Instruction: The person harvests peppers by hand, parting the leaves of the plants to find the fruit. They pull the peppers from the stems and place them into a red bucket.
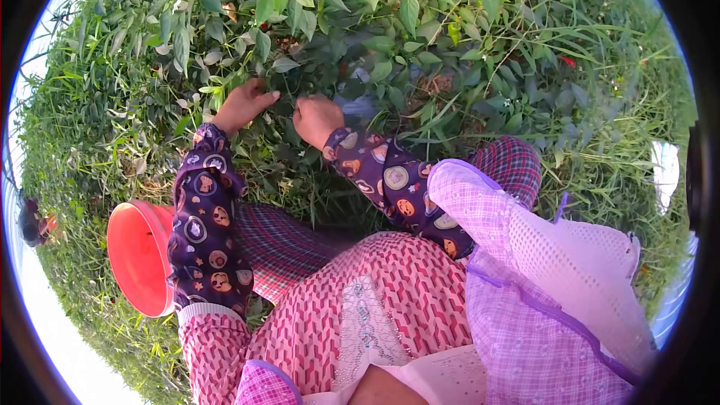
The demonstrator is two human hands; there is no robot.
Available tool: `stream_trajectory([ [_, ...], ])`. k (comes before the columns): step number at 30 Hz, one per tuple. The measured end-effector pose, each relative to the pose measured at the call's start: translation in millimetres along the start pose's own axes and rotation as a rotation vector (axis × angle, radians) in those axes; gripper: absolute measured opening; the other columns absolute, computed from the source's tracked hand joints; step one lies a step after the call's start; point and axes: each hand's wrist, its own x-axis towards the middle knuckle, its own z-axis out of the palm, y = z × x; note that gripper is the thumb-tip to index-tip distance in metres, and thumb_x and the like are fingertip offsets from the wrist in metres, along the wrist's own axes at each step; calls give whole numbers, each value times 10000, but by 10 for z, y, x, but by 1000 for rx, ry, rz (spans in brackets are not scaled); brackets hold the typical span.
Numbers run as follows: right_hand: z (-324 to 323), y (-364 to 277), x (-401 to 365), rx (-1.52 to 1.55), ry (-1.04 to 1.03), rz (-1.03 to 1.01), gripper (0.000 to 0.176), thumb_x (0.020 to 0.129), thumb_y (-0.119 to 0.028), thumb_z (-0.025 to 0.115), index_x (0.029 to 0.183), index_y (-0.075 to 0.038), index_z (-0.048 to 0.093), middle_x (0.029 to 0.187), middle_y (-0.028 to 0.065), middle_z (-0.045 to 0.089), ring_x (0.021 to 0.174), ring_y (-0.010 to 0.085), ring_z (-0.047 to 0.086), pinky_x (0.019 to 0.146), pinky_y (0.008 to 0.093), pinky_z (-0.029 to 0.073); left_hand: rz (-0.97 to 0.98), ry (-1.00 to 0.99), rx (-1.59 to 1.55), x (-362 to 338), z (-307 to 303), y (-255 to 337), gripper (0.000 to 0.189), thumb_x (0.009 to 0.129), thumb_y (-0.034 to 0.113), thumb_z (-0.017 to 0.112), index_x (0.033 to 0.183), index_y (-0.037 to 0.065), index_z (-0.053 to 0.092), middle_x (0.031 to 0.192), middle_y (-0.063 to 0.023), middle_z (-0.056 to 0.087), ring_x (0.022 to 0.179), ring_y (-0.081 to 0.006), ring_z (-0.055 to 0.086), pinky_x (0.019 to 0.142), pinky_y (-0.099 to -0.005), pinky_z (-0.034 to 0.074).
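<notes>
My left hand [244, 106] is at the edge of the leafy plants [300, 26], its thumb pointing right and its fingers curled together. What it holds, if anything, is hidden. Close by on the right, my right hand [318, 118] is closed in a fist-like pinch among the leaves; its fingertips are turned away and I cannot make out anything in them. The two hands are a small gap apart. Small white flowers and a few red spots show among the green leaves around them.
A red bucket [141, 259] stands in the grass beside my left forearm. Bent knees in plaid cloth are below the hands. A purple checked cloth [555, 292] hangs at the lower right. Part of a dark object [31, 223] shows at the far left edge.
</notes>
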Motion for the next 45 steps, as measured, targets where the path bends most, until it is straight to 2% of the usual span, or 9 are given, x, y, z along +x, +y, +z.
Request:
stream_trajectory([
  [6,246,-490,-241,506,-290,117,305,728,-111,593,991,33,540,937,215,615,912,403,609,793,451,491,-153,75,87,65,71,-5,794,676,401,799,1237,-73,496,1090,-248,631,1023,-303,620,901,-399,468],
  [9,258,-486,-202,911,-582,196,387,807,-134,639,1128,25,494,1086,70,567,991,183,580,714,342,515,-163,94,-4,147,71,-275,591,643,214,785,1124,-57,573,954,-166,672,853,-241,650,782,-365,503],
  [13,-175,-453,-108,1310,-765,410,524,878,-140,592,1354,6,431,1137,68,586,1041,186,578,806,389,530,-250,-20,-476,15,-93,-209,329,716,33,667,1038,-21,621,839,-69,666,662,-160,624,647,-302,522],
  [18,-338,127,236,1559,-622,488,275,907,-125,559,1140,22,569,1069,134,621,966,245,636,740,408,581,-270,-103,-933,-134,-282,-379,270,772,-37,632,1039,-1,616,835,-65,660,680,-156,640,648,-298,543],
  [22,-291,601,420,1305,-97,599,192,887,-81,536,1038,9,612,875,94,640,716,172,628,634,322,564,-118,-326,-978,-6,-362,-675,314,835,3,651,1135,-11,563,961,-123,677,732,-188,666,686,-322,552],
  [28,-261,558,473,1182,-136,490,232,902,-118,557,1094,-5,624,908,81,659,765,145,633,680,279,539,-158,-250,-969,-141,-372,-511,285,875,74,635,1140,-7,565,1020,-109,679,780,-162,665,743,-307,547],
  [34,-67,223,303,947,-683,249,203,890,-131,569,1038,-14,646,855,60,667,654,107,619,595,235,512,-95,-275,-822,-117,-395,-512,275,888,106,632,1135,7,565,1019,-99,674,786,-154,659,738,-300,536],
  [38,306,544,383,953,-185,375,168,865,-119,570,941,-4,665,721,63,657,575,136,614,517,272,491,-75,-265,-859,-90,-371,-588,234,879,95,642,1083,8,570,1006,-100,678,751,-156,657,722,-297,535],
  [45,126,585,738,742,-292,472,482,919,-146,430,1397,-79,416,673,123,645,481,196,596,453,323,478,-96,-73,-805,-84,-258,-716,370,812,-26,675,1109,12,457,852,-67,580,645,-162,628,546,-309,512],
])
